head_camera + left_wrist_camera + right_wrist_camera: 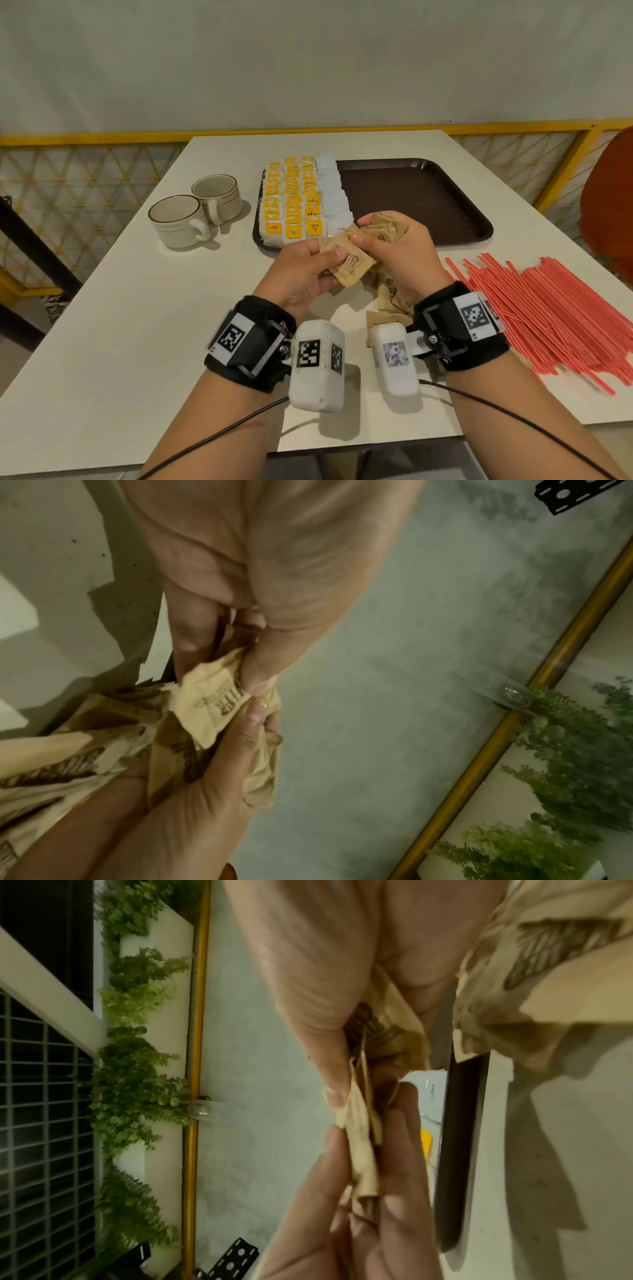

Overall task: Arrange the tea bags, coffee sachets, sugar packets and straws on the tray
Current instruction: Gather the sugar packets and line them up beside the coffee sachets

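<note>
1. Head view only: dark brown plastic tray (445, 192) at 12 o'clock on the white table (120, 325); yellow-labelled tea bags (291, 202) in three rows on its 9 o'clock side, white coffee sachets (334, 195) in one row just beside them
2. Head view only: red-and-white striped straws (548, 308) loose on table at 3 o'clock, off the tray; two cream ceramic cups w/ brown rim lines (195, 212), touching, at 10 o'clock beside tray
3. Brown paper sugar packets (352, 260) w/ dark printed logo: a bunch is held in the air over tray's near edge, btwn both hands; more lie on the table at 6 o'clock of the bunch, partly under the right wrist
4. Left hand (301, 274): thumb on top, fingers curled beneath, pinching the bunch
5. Right hand (400, 253): curled round a fan of packets, thumb pressing top one
6. Left wrist view, not seen from head: crumpled packet (212, 696) w/ thumbs of both hands meeting on it; print reads upside down; grey wall, gold rail, green foliage behind
7. Right wrist view: packets (359, 1123) seen edge-on, several thin layers clamped btwn thumb and fingers; tray rim, a white sachet and a bit of yellow tag show behind; count of packets – can't tell
</note>
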`<state>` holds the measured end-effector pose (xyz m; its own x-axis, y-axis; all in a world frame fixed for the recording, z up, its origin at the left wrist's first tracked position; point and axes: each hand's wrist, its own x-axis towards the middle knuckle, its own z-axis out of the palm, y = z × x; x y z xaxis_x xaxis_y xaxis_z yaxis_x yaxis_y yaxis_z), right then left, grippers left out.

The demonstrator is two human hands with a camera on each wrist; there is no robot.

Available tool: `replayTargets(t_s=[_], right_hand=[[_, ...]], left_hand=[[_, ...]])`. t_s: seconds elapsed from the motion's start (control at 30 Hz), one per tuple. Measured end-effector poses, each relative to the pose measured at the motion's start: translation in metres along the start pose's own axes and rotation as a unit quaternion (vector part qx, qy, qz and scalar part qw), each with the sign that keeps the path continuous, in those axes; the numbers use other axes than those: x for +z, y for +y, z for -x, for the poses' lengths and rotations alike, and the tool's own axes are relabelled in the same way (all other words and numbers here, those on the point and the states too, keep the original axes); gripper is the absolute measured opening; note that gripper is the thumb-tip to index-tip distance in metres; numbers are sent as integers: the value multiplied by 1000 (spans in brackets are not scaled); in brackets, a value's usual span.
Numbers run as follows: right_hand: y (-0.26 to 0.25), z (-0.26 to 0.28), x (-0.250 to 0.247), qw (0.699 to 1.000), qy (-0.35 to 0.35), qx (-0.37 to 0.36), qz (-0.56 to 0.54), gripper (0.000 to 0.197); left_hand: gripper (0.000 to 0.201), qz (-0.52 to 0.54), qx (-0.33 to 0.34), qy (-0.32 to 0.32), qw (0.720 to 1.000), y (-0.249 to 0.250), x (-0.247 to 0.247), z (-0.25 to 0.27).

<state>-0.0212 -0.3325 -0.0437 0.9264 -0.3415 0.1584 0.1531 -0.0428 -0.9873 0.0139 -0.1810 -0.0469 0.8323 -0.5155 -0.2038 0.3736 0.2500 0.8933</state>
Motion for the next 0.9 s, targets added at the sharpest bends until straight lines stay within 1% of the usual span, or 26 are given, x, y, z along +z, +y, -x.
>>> replayTargets(t_s=[0.1,0.17,0.23,0.3,0.37,0.47,0.53,0.6,0.7,0.77,0.8,0.87,0.9], right_hand=[[-1,-4,-5,996,44,41,-62,16],[-4,-7,-12,989,69,65,-112,16],[-6,-8,-14,981,56,83,-167,18],[-7,-6,-10,979,20,82,-186,19],[-5,-1,0,986,-8,66,-151,19],[1,3,10,999,-22,12,-35,22],[2,3,11,999,-34,-3,2,23],[2,2,12,998,-42,-16,36,24],[-2,4,13,995,-34,-42,82,22],[-9,4,9,995,-19,-47,90,22],[-14,3,5,993,-22,-45,103,24],[-22,4,-2,982,-68,-40,173,29],[-24,6,-3,969,-97,-41,224,34]], left_hand=[[18,8,5,15,1000,3,-5,-1],[20,27,23,44,998,4,-9,-3],[22,35,38,71,996,4,-10,-5],[20,51,41,72,995,3,-7,-5],[22,95,29,50,994,3,-1,-4],[34,195,-39,-1,980,7,4,-1],[43,207,-83,-27,974,9,2,0],[41,183,-107,-42,976,8,-1,-1],[32,160,-98,-25,982,3,-1,-4],[31,181,-78,-10,980,2,0,-6],[30,202,-65,-3,977,2,-1,-7],[30,253,-50,6,966,3,-3,-10],[31,271,-52,9,961,3,-3,-11]])
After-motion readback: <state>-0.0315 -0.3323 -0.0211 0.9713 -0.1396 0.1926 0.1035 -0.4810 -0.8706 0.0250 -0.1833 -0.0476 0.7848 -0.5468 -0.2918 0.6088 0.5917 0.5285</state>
